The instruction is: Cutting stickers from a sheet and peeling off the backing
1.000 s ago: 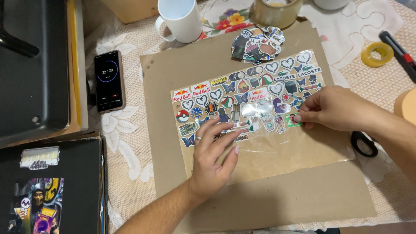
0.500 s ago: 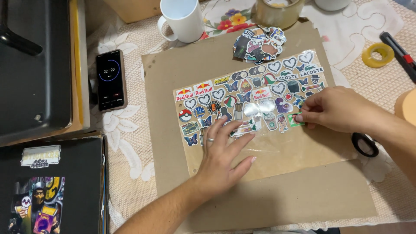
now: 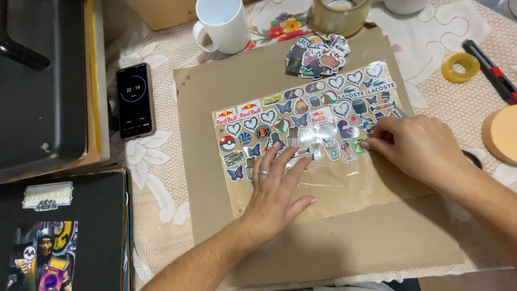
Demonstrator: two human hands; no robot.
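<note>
Two hands [image 3: 277, 194] [image 3: 417, 145], clear sticker sheet [image 3: 318, 134], cardboard [image 3: 344, 242]

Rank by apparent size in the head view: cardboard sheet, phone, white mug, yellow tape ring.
1. cardboard sheet
2. phone and white mug: alike, and the mug is cut off, so unranked
3. yellow tape ring

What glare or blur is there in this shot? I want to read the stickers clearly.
Head view: white glare streaks the clear film mid-sheet, washing out a few stickers there; the left hand and right hand cast soft shadows on the cardboard; focus is sharp, without noticeable blur.
</note>
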